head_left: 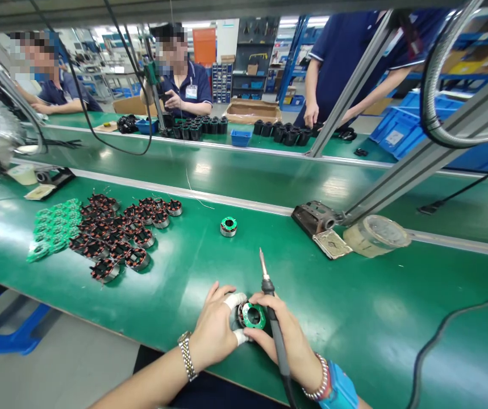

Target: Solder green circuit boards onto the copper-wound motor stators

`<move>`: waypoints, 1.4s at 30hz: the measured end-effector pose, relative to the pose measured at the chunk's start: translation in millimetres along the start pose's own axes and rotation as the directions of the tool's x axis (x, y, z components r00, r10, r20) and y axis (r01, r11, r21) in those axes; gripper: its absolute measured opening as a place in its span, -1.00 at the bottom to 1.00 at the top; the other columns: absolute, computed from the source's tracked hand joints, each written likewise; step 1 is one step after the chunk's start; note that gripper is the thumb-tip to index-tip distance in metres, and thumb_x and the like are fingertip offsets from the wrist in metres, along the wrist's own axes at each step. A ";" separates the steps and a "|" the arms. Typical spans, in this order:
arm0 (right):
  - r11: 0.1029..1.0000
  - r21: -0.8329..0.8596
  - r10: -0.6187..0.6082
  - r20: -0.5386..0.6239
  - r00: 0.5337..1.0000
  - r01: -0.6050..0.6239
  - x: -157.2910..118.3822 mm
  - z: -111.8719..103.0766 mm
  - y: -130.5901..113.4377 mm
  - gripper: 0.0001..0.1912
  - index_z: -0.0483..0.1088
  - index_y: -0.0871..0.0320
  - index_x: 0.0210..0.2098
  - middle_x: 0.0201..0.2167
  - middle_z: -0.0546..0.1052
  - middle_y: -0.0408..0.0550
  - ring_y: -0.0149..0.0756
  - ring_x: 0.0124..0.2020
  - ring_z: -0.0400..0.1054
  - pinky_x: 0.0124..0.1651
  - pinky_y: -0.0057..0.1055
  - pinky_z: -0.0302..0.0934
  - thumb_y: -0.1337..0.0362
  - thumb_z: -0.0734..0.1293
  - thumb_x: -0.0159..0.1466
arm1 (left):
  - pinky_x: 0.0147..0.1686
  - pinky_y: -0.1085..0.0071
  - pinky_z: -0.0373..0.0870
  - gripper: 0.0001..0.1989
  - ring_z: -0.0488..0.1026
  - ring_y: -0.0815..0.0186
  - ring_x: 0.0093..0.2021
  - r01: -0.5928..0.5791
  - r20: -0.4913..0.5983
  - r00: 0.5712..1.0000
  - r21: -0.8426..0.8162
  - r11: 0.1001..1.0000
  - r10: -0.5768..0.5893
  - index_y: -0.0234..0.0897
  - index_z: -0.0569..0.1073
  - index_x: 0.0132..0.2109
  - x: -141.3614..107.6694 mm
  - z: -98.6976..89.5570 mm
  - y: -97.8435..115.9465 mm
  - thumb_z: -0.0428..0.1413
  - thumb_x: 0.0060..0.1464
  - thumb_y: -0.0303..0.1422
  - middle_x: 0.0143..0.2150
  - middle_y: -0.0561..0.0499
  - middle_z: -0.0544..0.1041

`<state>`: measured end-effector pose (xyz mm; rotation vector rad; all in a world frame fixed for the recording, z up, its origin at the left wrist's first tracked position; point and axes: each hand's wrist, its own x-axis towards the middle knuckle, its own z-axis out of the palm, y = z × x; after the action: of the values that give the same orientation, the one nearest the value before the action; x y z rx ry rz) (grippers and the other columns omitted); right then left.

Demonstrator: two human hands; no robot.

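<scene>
Near the table's front edge, my left hand (217, 325), with white wraps on thumb and finger, grips one side of a motor stator topped by a green ring-shaped circuit board (254, 316). My right hand (288, 338) pinches the board's other side between thumb and finger. A soldering iron (272, 318) also rests in my right hand, its tip pointing away from me above the table. Farther back stands another stator with a green board (228, 226). At the left lie many copper-wound stators (118, 233) beside a stack of green boards (56, 224).
A soldering iron stand (317, 218) and a round tub (375, 235) sit at the right, below a slanted metal post (422, 153). A black cable (429, 341) curves along the right. Across the conveyor, several people work among black parts (286, 133) and blue bins.
</scene>
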<state>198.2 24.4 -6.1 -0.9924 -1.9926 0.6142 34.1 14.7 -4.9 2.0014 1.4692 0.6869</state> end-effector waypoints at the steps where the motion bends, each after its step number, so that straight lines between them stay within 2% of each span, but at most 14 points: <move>1: 1.000 -0.008 0.002 -0.013 1.000 -0.002 -1.5 2.2 0.5 -0.65 0.16 0.08 -0.09 -0.24 0.46 0.00 -0.23 -0.21 0.42 -0.14 -0.34 0.33 0.23 0.30 0.16 | 0.15 -0.05 0.01 -0.53 0.32 0.08 0.03 -0.002 0.002 1.000 0.003 1.000 0.002 -0.23 0.37 -0.07 -0.1 0.1 0.3 0.19 -0.23 -0.42 -0.13 -0.09 0.49; 8: 1.000 -0.023 0.005 -0.057 0.998 -0.006 -2.1 5.3 -2.4 -0.68 0.18 0.08 -0.11 -0.26 0.47 0.00 -0.23 -0.24 0.43 -0.20 -0.34 0.36 0.26 0.29 0.16 | 0.15 -0.06 0.00 -0.51 0.32 0.07 0.03 0.007 0.014 1.000 0.000 1.000 -0.007 -0.21 0.36 -0.05 -0.5 0.8 -0.1 0.17 -0.24 -0.44 -0.13 -0.08 0.50; 13: 1.000 -0.017 -0.016 -0.024 1.000 0.016 1.6 4.9 -3.1 -0.68 0.17 0.08 -0.11 -0.27 0.46 -0.01 -0.23 -0.25 0.42 -0.19 -0.33 0.36 0.24 0.30 0.16 | 0.15 -0.08 0.00 -0.49 0.32 0.05 0.03 0.002 -0.001 1.000 -0.004 1.000 -0.002 -0.21 0.36 -0.03 -0.8 1.9 -1.4 0.19 -0.24 -0.41 -0.12 -0.10 0.49; 18: 0.999 -0.027 -0.029 0.006 1.000 0.029 -1.2 -9.7 -4.4 -0.61 0.14 0.09 -0.08 -0.13 0.45 0.07 -0.18 -0.12 0.40 -0.08 -0.28 0.33 0.19 0.31 0.15 | 0.14 -0.11 -0.01 -0.23 0.29 0.03 0.06 -0.032 0.018 0.999 -0.065 0.997 0.033 -0.24 0.25 0.09 0.2 -0.1 -4.0 0.29 -0.34 -0.22 0.00 -0.17 0.42; 19: 0.999 -0.044 -0.026 -0.008 1.000 0.026 -4.0 -14.7 -5.1 -0.64 0.13 0.08 -0.09 -0.12 0.46 0.07 -0.18 -0.10 0.39 -0.07 -0.28 0.33 0.21 0.30 0.16 | 0.14 -0.10 0.02 -0.25 0.29 0.03 0.07 -0.030 0.014 0.999 -0.079 0.996 0.032 -0.24 0.27 0.08 0.6 -0.2 -4.4 0.29 -0.33 -0.21 0.01 -0.18 0.42; 23: 0.993 -0.112 0.021 -0.093 0.995 -0.031 -22.3 -30.6 -9.9 -0.75 0.13 0.07 -0.12 -0.19 0.51 0.04 -0.24 -0.17 0.44 -0.07 -0.29 0.34 0.34 0.23 0.21 | 0.03 0.07 0.27 -0.54 0.38 0.11 -0.02 -0.003 -0.018 1.000 -0.159 0.987 0.000 -0.23 0.39 -0.09 1.0 3.4 -4.3 0.26 -0.22 -0.33 -0.08 -0.12 0.48; 26: 0.991 -0.116 0.064 -0.084 0.994 -0.074 -34.4 -30.5 -14.2 -0.79 0.15 0.06 -0.16 -0.21 0.53 0.02 -0.23 -0.17 0.45 -0.09 -0.30 0.35 0.36 0.21 0.21 | -0.09 0.20 0.39 -0.60 0.45 0.17 -0.13 0.023 -0.049 0.998 -0.218 0.976 -0.034 -0.26 0.39 -0.14 -0.2 7.2 -2.4 0.24 -0.20 -0.35 -0.16 -0.08 0.51; 33: 0.983 -0.003 0.186 0.013 0.983 -0.186 -37.7 -15.5 -14.9 -0.81 0.13 0.04 -0.16 -0.08 0.49 0.04 -0.23 -0.06 0.39 -0.05 -0.31 0.33 0.37 0.16 0.23 | -0.15 0.25 0.42 -0.64 0.47 0.18 -0.18 0.068 -0.048 0.995 -0.246 0.967 -0.082 -0.29 0.41 -0.19 -0.3 5.3 2.5 0.25 -0.21 -0.36 -0.21 -0.07 0.52; 37: 0.954 0.082 0.290 0.012 0.957 -0.290 -37.8 -10.9 -13.1 -0.80 0.10 0.05 -0.14 -0.05 0.46 0.06 -0.26 -0.01 0.35 -0.01 -0.32 0.29 0.36 0.14 0.25 | -0.17 0.26 0.42 -0.67 0.47 0.17 -0.19 0.072 -0.049 0.995 -0.269 0.961 -0.089 -0.29 0.43 -0.22 1.2 3.9 4.1 0.25 -0.23 -0.39 -0.22 -0.07 0.53; 42: 0.952 0.099 0.287 0.030 0.958 -0.288 -40.3 -6.0 -10.0 -0.79 0.11 0.04 -0.13 -0.03 0.44 0.06 -0.25 0.01 0.34 0.00 -0.32 0.28 0.37 0.16 0.24 | -0.17 0.26 0.42 -0.62 0.47 0.17 -0.19 0.072 -0.051 0.995 -0.298 0.952 -0.091 -0.29 0.42 -0.19 1.7 5.7 3.0 0.27 -0.25 -0.39 -0.22 -0.08 0.53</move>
<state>213.6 -13.9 -13.7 -1.2285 -1.8230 0.8755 40.5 14.8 -6.7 1.6957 1.3846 0.8866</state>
